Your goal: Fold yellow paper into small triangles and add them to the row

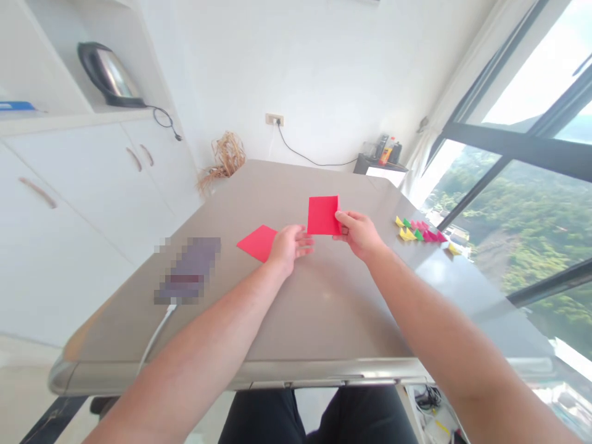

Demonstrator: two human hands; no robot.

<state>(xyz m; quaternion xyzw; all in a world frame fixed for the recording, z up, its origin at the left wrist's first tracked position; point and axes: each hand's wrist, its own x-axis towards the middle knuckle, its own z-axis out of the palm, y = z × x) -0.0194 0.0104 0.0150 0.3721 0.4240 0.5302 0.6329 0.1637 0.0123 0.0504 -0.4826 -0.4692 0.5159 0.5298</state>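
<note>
A square of red paper [322,216] is held up above the table by my right hand [359,233], thumb in front at its right edge and fingers behind. That right edge looks slightly bent or folded. Just left of and below the square, my left hand [289,245] has its fingers apart and holds nothing. Whether its fingertips touch the square's lower left corner is hard to tell. Partly covered by my left hand, a second piece of red paper [257,243] lies flat on the grey table [319,296], one corner pointing left.
Small folded paper boats [419,230] in yellow, green and pink stand at the table's right side. A blurred-out device [189,271] with a white cable [155,336] lies at the left. Dried stalks [227,154] stand behind the table's far left corner.
</note>
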